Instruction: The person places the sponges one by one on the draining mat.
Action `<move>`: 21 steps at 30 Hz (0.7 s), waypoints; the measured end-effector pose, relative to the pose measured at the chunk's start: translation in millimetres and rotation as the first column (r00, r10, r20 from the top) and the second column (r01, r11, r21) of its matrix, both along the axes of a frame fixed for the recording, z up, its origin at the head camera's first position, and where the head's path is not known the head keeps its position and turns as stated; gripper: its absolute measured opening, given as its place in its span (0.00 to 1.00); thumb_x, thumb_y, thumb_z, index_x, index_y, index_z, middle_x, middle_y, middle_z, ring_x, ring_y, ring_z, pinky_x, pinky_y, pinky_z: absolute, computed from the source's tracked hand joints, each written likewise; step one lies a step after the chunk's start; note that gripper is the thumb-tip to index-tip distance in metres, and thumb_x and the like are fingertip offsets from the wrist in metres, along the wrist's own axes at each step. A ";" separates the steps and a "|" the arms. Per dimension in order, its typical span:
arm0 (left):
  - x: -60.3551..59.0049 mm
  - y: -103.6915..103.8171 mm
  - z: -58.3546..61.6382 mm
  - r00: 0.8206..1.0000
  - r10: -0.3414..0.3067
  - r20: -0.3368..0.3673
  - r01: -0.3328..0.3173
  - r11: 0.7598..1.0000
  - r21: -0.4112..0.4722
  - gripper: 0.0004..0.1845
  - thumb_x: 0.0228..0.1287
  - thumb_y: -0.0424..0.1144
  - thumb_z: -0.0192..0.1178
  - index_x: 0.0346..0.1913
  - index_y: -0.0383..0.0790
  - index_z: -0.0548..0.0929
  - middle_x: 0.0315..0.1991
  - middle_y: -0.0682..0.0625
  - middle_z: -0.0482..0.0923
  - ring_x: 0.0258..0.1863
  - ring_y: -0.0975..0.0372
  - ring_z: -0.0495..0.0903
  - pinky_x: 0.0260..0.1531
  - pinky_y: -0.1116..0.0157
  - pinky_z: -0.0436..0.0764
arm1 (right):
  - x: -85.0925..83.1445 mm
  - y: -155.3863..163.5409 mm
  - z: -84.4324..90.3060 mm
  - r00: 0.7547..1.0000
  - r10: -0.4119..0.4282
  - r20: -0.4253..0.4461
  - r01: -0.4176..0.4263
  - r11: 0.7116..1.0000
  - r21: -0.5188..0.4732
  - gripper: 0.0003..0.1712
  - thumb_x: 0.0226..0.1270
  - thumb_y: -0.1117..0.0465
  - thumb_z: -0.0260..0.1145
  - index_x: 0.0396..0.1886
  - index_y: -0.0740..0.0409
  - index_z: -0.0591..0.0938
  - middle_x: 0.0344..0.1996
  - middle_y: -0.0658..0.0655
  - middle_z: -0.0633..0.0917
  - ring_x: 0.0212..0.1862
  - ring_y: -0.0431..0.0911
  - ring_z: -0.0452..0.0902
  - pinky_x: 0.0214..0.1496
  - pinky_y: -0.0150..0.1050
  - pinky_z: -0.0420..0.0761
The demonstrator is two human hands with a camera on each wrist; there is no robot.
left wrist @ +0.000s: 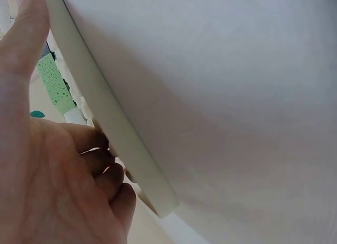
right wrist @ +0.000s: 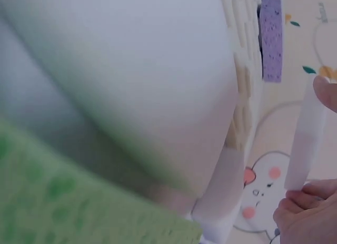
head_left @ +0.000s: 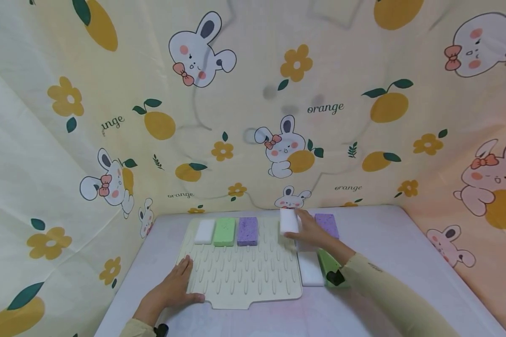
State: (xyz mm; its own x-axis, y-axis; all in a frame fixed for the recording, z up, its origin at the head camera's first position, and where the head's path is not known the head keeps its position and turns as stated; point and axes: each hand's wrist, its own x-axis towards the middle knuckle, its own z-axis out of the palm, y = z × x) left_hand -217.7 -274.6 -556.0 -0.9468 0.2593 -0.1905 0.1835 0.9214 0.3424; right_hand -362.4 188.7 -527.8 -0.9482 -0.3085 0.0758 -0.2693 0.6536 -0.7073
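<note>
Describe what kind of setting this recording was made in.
Probably a small staged tabletop booth: a pale table walled by cartoon rabbit-and-orange cloth, with a ridged drying mat and coloured sponges laid out.

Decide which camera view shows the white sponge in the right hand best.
The head view: the white sponge shows whole in the right hand above the drying mat. The right wrist view shows it edge-on; the left wrist view misses it.

Word "orange" printed repeatedly on the patterned backdrop cloth [head_left: 325, 108], beside the orange fruit drawings
</note>
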 end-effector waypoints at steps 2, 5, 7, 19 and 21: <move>-0.5 0.0 -0.7 1.000 -0.001 0.003 0.001 1.000 -0.007 0.72 0.53 0.69 0.77 0.81 0.18 0.53 0.84 0.25 0.46 0.85 0.37 0.47 0.84 0.41 0.54 | -0.2 -5.9 0.6 1.000 0.006 -0.002 -0.006 1.000 0.007 0.67 0.63 0.42 0.82 0.86 0.67 0.53 0.81 0.76 0.58 0.78 0.73 0.60 0.75 0.72 0.70; -1.0 -0.1 -1.1 1.000 0.001 0.011 -0.001 1.000 -0.014 0.72 0.53 0.69 0.77 0.81 0.18 0.52 0.85 0.26 0.45 0.85 0.37 0.47 0.84 0.41 0.53 | -1.0 -14.5 1.2 1.000 0.022 0.002 -0.022 1.000 0.019 0.67 0.63 0.44 0.82 0.85 0.70 0.53 0.81 0.77 0.58 0.80 0.73 0.57 0.78 0.71 0.66; -1.1 -0.2 -0.9 1.000 0.001 0.012 -0.001 1.000 -0.015 0.72 0.53 0.70 0.76 0.81 0.18 0.52 0.85 0.26 0.45 0.85 0.37 0.47 0.84 0.41 0.53 | -1.9 -19.5 0.9 0.999 0.043 -0.005 -0.043 0.998 0.037 0.66 0.63 0.46 0.82 0.84 0.73 0.53 0.81 0.78 0.58 0.81 0.73 0.55 0.81 0.70 0.62; 0.6 0.4 1.7 1.000 0.001 0.016 -0.001 1.000 -0.011 0.72 0.54 0.69 0.76 0.81 0.18 0.52 0.85 0.25 0.45 0.85 0.36 0.47 0.84 0.41 0.54 | -10.2 -42.9 -7.0 0.995 0.103 0.003 -0.103 0.988 0.117 0.67 0.65 0.47 0.81 0.82 0.81 0.50 0.81 0.80 0.56 0.83 0.73 0.49 0.86 0.64 0.52; 0.7 0.6 1.9 1.000 0.002 0.016 -0.002 1.000 -0.008 0.72 0.54 0.69 0.76 0.81 0.18 0.52 0.85 0.26 0.45 0.85 0.36 0.47 0.84 0.41 0.54 | -11.0 -45.6 -9.1 0.994 0.107 0.019 -0.108 0.988 0.110 0.67 0.66 0.47 0.81 0.83 0.79 0.50 0.82 0.79 0.55 0.84 0.72 0.48 0.86 0.64 0.51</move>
State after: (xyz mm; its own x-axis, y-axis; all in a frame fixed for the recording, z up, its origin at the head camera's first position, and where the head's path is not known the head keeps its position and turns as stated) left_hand -217.1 -274.0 -554.2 -0.9440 0.2559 -0.2081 0.1762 0.9247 0.3376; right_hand -373.4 143.1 -537.0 -0.9097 -0.4147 0.0239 -0.3337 0.6955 -0.6363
